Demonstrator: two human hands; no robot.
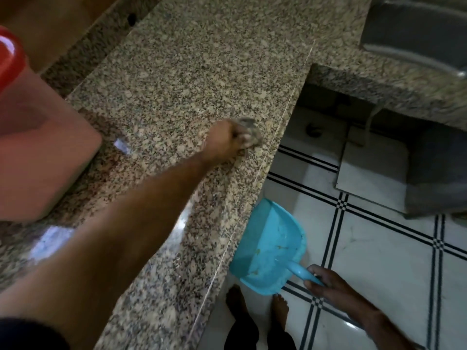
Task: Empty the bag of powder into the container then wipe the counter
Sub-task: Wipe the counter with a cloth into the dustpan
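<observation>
My left hand (225, 141) reaches across the speckled granite counter (177, 84) and is closed on a grey cloth (249, 132) pressed to the surface near the counter's front edge. My right hand (326, 281) grips the handle of a light blue dustpan (267, 246), held below the counter's edge over the floor. The dustpan has a few yellowish crumbs in it. A large translucent container (38, 147) with a red lid (10, 56) stands on the counter at the far left. No bag of powder is in view.
A steel sink (414, 34) is set in the counter at the top right, with an open space under it. The floor (379, 248) is white tile with black lines. My bare feet (257, 306) stand below the dustpan.
</observation>
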